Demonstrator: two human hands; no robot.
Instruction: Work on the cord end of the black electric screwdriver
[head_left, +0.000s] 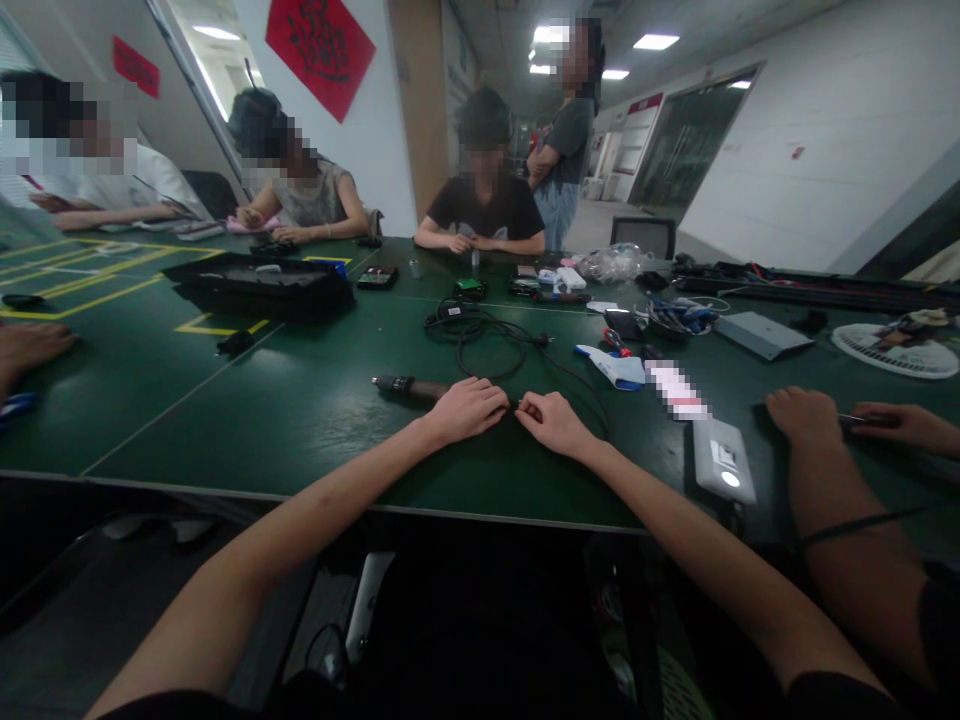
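Note:
An electric screwdriver [409, 388] lies on the green table, its dark tip pointing left. My left hand [471, 410] is wrapped over its rear end, fingers curled down and hiding that part. Just to the right, my right hand [553, 424] is closed in a pinch, thumb against fingertips. A small dark piece [514, 405] shows between the two hands; what the right fingers hold is mostly hidden. Beyond the hands lies a loosely coiled black cable [495, 338], and a thin strand of it runs down towards my right wrist.
A black tray [259, 285] stands back left. To the right lie a blue-and-white packet [615, 368], a white power bank [722, 462] and a white fan grille [896, 348]. A neighbour's hand [806, 412] rests at the right. Other people sit across the green table [315, 410].

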